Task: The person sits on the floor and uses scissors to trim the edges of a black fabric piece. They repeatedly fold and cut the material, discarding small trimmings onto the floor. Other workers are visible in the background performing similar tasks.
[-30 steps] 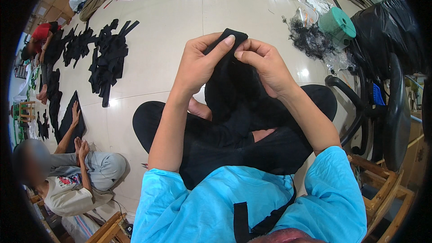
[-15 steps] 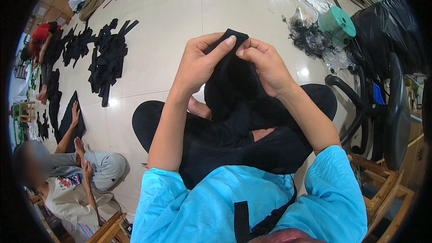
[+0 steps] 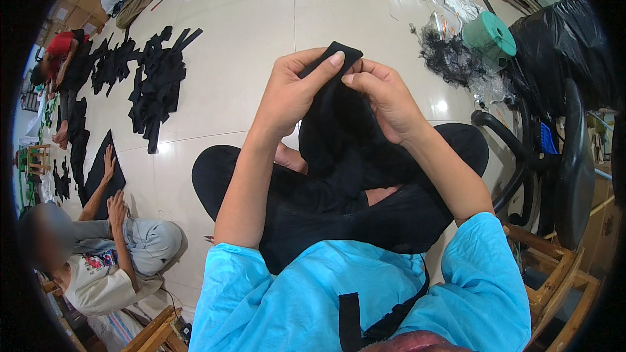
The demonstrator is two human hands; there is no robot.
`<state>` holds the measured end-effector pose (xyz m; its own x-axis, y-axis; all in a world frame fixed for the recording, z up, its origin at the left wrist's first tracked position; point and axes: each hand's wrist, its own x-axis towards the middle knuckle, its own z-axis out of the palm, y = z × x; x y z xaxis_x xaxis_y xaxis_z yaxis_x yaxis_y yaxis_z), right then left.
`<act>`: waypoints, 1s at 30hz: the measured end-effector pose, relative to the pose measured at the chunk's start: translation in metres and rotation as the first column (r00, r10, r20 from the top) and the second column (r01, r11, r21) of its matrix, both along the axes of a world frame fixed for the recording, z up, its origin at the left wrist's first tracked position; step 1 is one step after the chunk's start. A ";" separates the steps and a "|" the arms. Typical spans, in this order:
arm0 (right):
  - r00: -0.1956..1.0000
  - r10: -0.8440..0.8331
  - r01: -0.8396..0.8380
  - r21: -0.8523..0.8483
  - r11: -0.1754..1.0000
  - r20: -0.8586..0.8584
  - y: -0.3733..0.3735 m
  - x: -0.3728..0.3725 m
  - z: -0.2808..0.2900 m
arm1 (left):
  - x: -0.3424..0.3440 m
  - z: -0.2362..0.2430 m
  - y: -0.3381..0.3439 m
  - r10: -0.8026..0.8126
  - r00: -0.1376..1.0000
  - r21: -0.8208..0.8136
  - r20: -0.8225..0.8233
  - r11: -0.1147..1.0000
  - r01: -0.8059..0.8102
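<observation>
A piece of black fabric (image 3: 334, 117) is stretched up from my lap between both hands, its top edge folded over into a band. My left hand (image 3: 291, 88) pinches that folded edge, thumb pressed flat on top of it. Just beside it, my right hand (image 3: 385, 94) grips the right side of the same fabric between thumb and curled fingers. Lower down, the fabric merges with my black trousers, so where it ends I cannot tell. I sit cross-legged on the tiled floor.
Several heaps of black cut fabric (image 3: 158, 85) lie on the floor to the left. A co-worker (image 3: 107, 261) at lower left lays hands on dark cloth; others sit farther off. On the right are a green spool (image 3: 489, 36), tangled black thread (image 3: 450, 58), a black chair (image 3: 574, 163) and wooden stools (image 3: 551, 280).
My hands and the fabric have barely shifted, slightly to the right. The co-worker at lower left has moved one hand up toward the dark cloth; the far person's hand has drawn back.
</observation>
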<state>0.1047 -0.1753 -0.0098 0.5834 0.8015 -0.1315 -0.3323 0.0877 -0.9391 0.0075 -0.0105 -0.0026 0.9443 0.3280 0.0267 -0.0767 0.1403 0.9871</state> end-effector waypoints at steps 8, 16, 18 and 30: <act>0.999 -0.027 0.027 0.011 1.000 -0.020 0.000 0.003 -0.007 | 0.000 -0.001 -0.002 0.006 1.000 0.009 0.003 1.000 -0.006; 0.999 -0.040 0.039 0.044 0.998 0.032 -0.004 0.012 -0.008 | -0.001 0.000 -0.001 0.035 0.999 0.031 0.023 0.999 -0.036; 0.999 -0.038 0.037 0.033 0.999 0.035 -0.003 0.011 -0.007 | -0.001 -0.001 0.000 0.044 0.999 0.034 0.011 0.998 -0.044; 1.000 -0.016 0.016 0.010 1.000 0.007 -0.001 -0.001 -0.004 | -0.002 0.001 -0.002 0.023 1.000 0.072 0.017 0.997 -0.024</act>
